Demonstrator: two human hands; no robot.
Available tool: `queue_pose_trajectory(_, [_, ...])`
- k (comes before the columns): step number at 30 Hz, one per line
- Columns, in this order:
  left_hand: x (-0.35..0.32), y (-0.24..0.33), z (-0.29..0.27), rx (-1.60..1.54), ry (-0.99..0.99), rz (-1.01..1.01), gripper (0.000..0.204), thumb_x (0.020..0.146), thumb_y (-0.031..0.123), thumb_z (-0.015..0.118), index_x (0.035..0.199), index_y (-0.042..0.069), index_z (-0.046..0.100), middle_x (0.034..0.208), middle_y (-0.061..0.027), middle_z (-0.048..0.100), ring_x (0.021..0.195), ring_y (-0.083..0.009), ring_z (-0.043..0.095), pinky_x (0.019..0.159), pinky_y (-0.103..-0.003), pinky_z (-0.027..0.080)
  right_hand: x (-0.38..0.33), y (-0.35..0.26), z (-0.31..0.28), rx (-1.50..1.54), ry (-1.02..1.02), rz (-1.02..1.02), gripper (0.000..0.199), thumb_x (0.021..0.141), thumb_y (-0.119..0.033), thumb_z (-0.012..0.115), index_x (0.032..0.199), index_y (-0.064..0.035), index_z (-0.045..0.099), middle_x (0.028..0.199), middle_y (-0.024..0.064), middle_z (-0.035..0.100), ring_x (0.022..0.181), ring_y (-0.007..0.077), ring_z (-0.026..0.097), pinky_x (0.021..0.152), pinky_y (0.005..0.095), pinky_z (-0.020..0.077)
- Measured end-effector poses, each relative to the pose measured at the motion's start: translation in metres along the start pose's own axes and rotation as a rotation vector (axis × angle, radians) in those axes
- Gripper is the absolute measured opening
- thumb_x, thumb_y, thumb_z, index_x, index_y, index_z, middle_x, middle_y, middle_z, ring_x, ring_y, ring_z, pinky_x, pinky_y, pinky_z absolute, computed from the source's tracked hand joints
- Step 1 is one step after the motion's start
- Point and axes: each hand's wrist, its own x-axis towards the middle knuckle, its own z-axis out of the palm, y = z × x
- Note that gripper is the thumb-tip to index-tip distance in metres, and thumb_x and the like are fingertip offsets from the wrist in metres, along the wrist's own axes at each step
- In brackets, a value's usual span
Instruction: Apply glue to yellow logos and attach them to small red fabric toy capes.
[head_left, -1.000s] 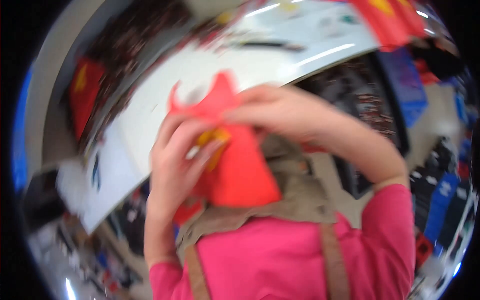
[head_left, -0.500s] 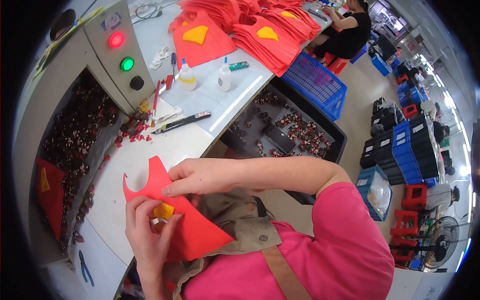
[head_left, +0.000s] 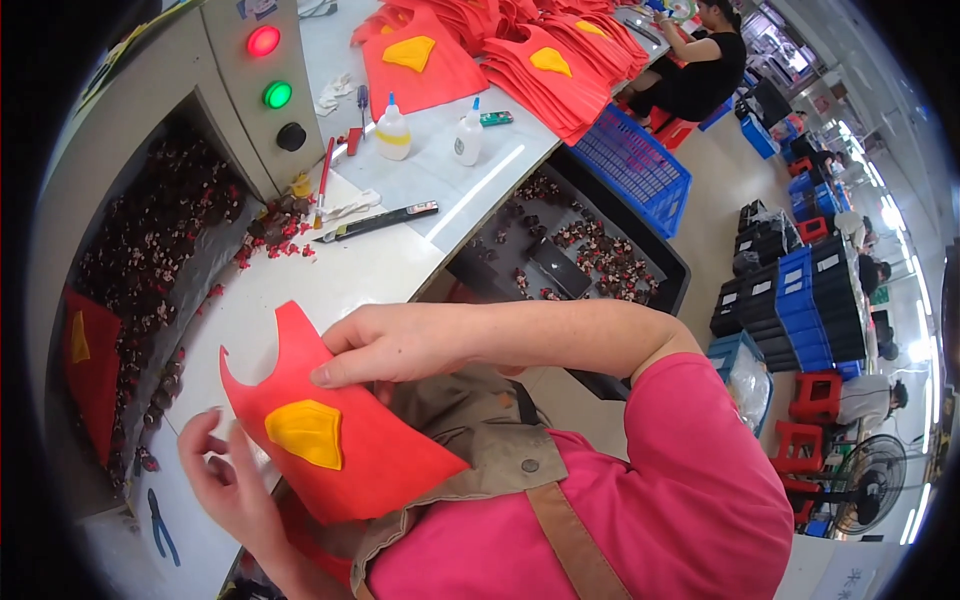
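My right hand [head_left: 385, 345] pinches the edge of a red cape-shaped sheet [head_left: 385, 455], its thumb lying on top. The sheet has a curved neck cut-out at its upper left. A yellow shield-shaped patch [head_left: 307, 434] lies on the sheet's face, its outline fully visible. Beside the sheet's left edge is my left hand [head_left: 230, 485], clear of the patch. Its fingers are loosely bent and apart, and I see nothing held in them.
A machine housing [head_left: 225, 75] with lit buttons stands at left, small dark and red pieces in its opening. Pliers [head_left: 162, 527], a black cutter knife [head_left: 378, 222], glue bottles [head_left: 394, 135] and stacked red sheets [head_left: 560, 85] lie on the table [head_left: 330, 285]. Beyond sit a black bin [head_left: 680, 275] and blue crate [head_left: 640, 165].
My left hand has come off the yellow patch and moved left and down, uncovering it. My right hand keeps its hold on the red sheet. The view has shifted slightly.
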Motion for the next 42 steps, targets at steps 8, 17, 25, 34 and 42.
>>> queue_pose_trajectory(8, [-0.016,-0.026,-0.002,-0.838,-0.120,-0.514,0.053,0.093,0.023,0.060,0.136,-0.002,0.041,0.127,-0.0142,0.055,0.114,-0.0221,0.055,0.098,-0.034,0.042,0.005,-0.011,0.002,0.062,-0.086,-0.106,0.039,0.095,-0.034,0.059,0.116,-0.0002,0.061,0.099,0.0010,0.066,0.089,0.0055,0.059,0.075,0.0227,0.0494])
queue_pose_trajectory(17, [-0.013,-0.002,0.012,-0.820,-0.087,-0.582,0.046,0.092,0.016,0.062,0.131,-0.003,0.047,0.123,-0.0136,0.059,0.109,-0.0226,0.060,0.095,-0.033,0.048,0.020,0.003,-0.008,-0.053,-0.018,-0.130,0.047,0.088,-0.034,0.068,0.117,0.0029,0.061,0.106,0.0039,0.066,0.095,0.0098,0.059,0.081,0.0256,0.0491])
queue_pose_trajectory(25, [-0.004,-0.013,0.028,-1.182,0.031,-0.734,0.039,0.093,0.019,0.062,0.126,0.000,0.052,0.121,-0.0106,0.062,0.107,-0.0185,0.062,0.092,-0.032,0.050,0.002,0.005,0.001,0.285,0.128,0.013,0.047,0.089,-0.018,0.063,0.128,0.0058,0.052,0.116,0.0118,0.063,0.099,0.0143,0.064,0.088,0.0262,0.0509])
queue_pose_trajectory(34, [-0.005,-0.001,0.033,-1.232,0.044,-0.840,0.041,0.092,0.022,0.065,0.124,0.000,0.053,0.119,-0.0128,0.062,0.104,-0.0208,0.064,0.090,-0.033,0.054,-0.004,0.011,-0.005,0.471,0.011,0.012,0.048,0.088,-0.013,0.064,0.130,0.0063,0.050,0.115,0.0134,0.063,0.100,0.0156,0.065,0.087,0.0273,0.0526])
queue_pose_trajectory(42, [-0.002,-0.006,0.045,-1.482,-0.062,-0.972,0.037,0.092,0.022,0.065,0.121,0.000,0.057,0.118,-0.0146,0.063,0.104,-0.0229,0.065,0.088,-0.036,0.056,-0.014,0.011,-0.005,0.524,-0.015,-0.054,0.045,0.089,-0.013,0.063,0.128,0.0054,0.052,0.114,0.0124,0.064,0.099,0.0141,0.065,0.087,0.0266,0.0526])
